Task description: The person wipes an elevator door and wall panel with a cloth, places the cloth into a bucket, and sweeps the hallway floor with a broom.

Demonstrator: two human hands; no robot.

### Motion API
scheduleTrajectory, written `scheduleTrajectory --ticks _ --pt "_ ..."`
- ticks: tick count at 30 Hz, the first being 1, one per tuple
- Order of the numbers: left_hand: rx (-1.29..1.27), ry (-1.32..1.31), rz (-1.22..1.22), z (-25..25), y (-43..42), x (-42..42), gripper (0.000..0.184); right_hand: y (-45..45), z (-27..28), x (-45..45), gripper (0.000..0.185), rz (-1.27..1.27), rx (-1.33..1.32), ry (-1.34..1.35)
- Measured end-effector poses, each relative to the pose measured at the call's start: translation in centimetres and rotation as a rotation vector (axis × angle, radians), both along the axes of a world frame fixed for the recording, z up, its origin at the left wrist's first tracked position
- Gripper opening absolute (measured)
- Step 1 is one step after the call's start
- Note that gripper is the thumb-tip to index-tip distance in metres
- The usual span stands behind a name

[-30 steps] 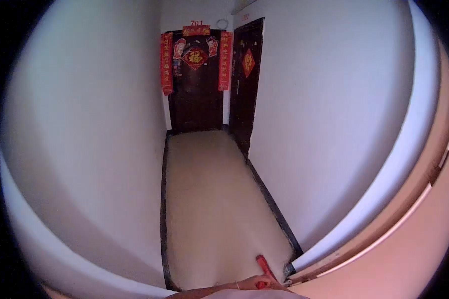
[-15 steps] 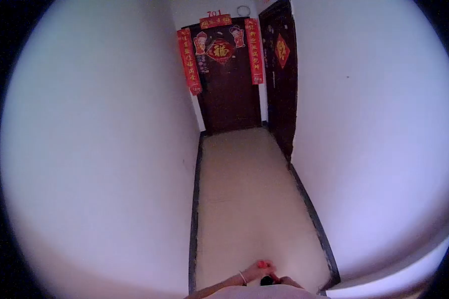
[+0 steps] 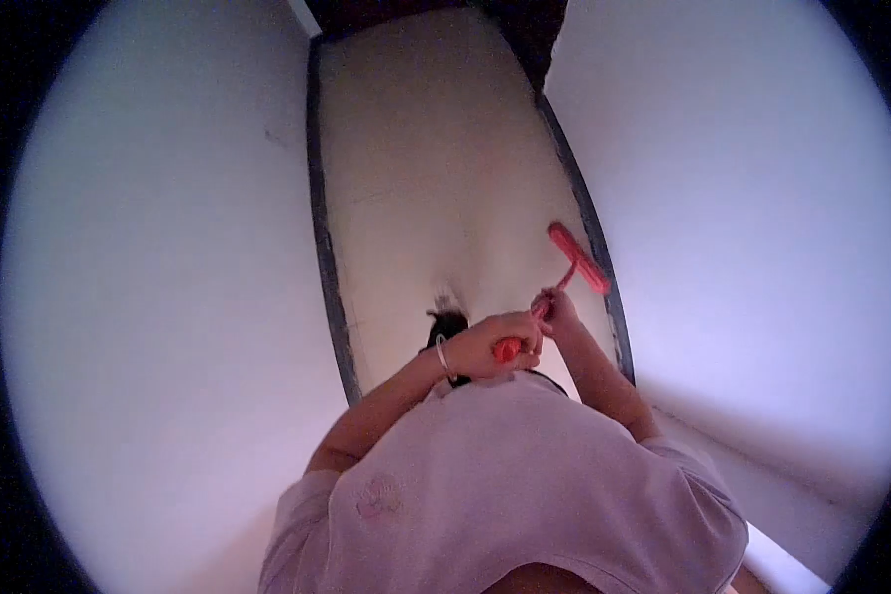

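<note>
A red tool (image 3: 578,259) with a short crossbar head on a handle is held in front of my body, its head toward the right-hand wall. My left hand (image 3: 495,345), with a bracelet at the wrist, is wrapped round the rounded red end of the handle. Farther along the handle, nearer the crossbar, my right hand (image 3: 556,311) is closed on it. Beside my left wrist a dark object (image 3: 447,325) shows, partly hidden by the arm; I cannot make out what it is.
Pale floor (image 3: 426,178) runs ahead between a left wall (image 3: 168,277) and a right wall (image 3: 733,238), both edged by dark skirting. Dark doors show at the top edge. A ledge or low wall lies at the lower right.
The view has tilted down, so the red-decorated doors have left it and my shirt and both forearms now show. The tool's crossbar head has come into sight at the right.
</note>
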State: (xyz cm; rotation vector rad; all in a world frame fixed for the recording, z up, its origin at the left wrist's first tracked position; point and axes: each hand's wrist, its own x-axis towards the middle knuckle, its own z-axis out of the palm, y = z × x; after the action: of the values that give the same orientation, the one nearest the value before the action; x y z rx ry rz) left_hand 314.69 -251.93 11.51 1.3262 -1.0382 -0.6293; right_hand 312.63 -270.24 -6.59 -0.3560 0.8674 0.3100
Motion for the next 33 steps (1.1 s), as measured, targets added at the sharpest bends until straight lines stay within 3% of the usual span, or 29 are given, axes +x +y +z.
scheduleTrajectory --ticks 1,3,6,8,9,10,12,14,15,16,17,19,23,25,26,30,33 --pt "0.023 -0.025 -0.019 -3.8 2.3 -2.5 0.015 2.2 -3.3 -2.7 0.016 0.018 -0.101 -0.065" --pt "0.019 -0.016 -0.029 -5.9 1.2 -3.0 0.014 1.1 -4.4 -4.0 0.015 -0.053 -0.050 -0.016" --pt "0.059 0.003 -0.111 -4.1 -0.3 4.1 0.011 0.1 1.1 0.9 0.011 -0.248 0.138 0.193" --pt "0.096 0.008 -0.165 -1.8 -1.0 5.7 0.011 0.8 7.3 1.3 0.011 -0.117 0.015 0.357" --pt "0.109 -0.014 -0.217 -0.4 -2.4 6.9 0.013 -0.8 8.4 1.8 0.013 -0.045 0.044 0.313" --pt "0.100 -0.024 -0.220 -0.1 -1.8 7.3 0.013 -0.9 5.2 0.8 0.016 0.035 0.080 0.260" --pt "0.214 0.036 -0.332 0.7 0.1 9.3 0.016 0.8 5.2 1.7 0.021 0.687 -0.814 -0.366" --pt "0.267 0.051 -0.276 2.9 2.1 12.5 0.015 3.8 10.6 4.5 0.026 1.099 -1.349 -0.302" --pt "0.289 0.043 -0.196 3.7 2.3 13.5 0.015 4.7 10.4 4.7 0.020 0.984 -1.380 -0.334" --pt "0.302 0.014 -0.110 3.1 2.3 13.7 0.015 4.8 8.9 5.4 0.020 0.971 -1.372 -0.342" --pt "0.319 0.091 -0.065 3.5 2.3 14.1 0.013 4.7 8.6 7.3 0.029 0.561 -0.684 -0.132" --pt "0.281 0.075 -0.036 5.3 3.7 16.2 0.014 6.0 10.4 11.1 0.039 0.123 0.014 0.073" --pt "0.252 0.052 0.057 11.0 8.3 21.6 0.016 10.2 16.1 17.2 0.037 0.631 -0.941 -0.216" --pt "0.274 -0.001 0.076 10.5 8.3 24.5 0.016 9.7 14.9 20.8 0.036 0.885 -1.422 -0.404" --pt "0.292 -0.048 0.090 10.7 8.0 26.0 0.016 9.2 14.2 22.7 0.036 0.876 -1.413 -0.416" --pt "0.294 -0.096 0.072 11.9 6.0 33.2 0.015 7.6 10.6 31.0 0.021 0.314 -0.489 -0.204" --pt "0.282 -0.074 0.130 10.5 3.5 39.7 0.014 4.8 10.4 39.4 0.012 0.126 -0.103 -0.013"
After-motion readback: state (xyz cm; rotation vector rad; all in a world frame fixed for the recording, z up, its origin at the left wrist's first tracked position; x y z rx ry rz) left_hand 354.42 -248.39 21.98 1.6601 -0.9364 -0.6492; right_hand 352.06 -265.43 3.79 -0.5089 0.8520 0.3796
